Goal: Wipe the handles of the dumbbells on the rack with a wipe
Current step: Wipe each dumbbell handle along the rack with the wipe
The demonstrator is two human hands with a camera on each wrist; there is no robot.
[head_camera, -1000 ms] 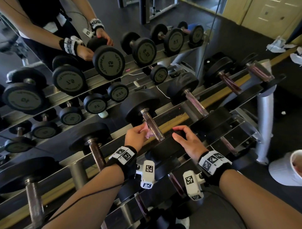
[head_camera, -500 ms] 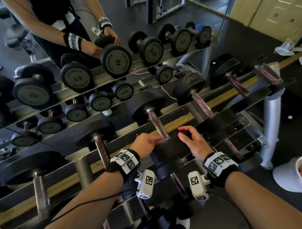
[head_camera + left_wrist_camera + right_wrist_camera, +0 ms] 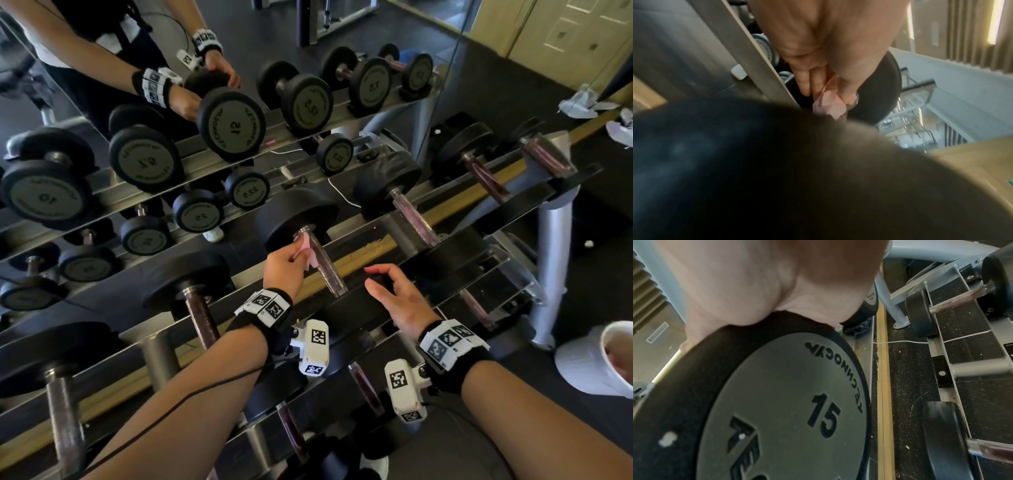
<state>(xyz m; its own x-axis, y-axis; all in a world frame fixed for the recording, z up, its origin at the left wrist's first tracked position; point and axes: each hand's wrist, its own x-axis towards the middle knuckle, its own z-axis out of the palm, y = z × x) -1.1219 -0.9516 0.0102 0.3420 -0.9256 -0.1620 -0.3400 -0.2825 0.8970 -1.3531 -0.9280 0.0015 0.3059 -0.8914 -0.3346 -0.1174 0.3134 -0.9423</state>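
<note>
Her left hand (image 3: 286, 269) pinches a crumpled pink wipe (image 3: 306, 247) against the far end of the knurled steel handle (image 3: 323, 265) of a black 15 dumbbell on the metal rack (image 3: 445, 202), while her right hand (image 3: 399, 301) rests loosely curled on its near black head (image 3: 719, 363).

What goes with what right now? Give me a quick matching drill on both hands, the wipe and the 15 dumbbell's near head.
Things:
1. left hand
2. right hand
3. wipe
4. near head of the 15 dumbbell

States:
A. pink, against the far end of the handle
B. rests on the dumbbell's near head
C. pinches the wipe
D. grey face plate, black rim

Pairs: 1-C, 2-B, 3-A, 4-D
</note>
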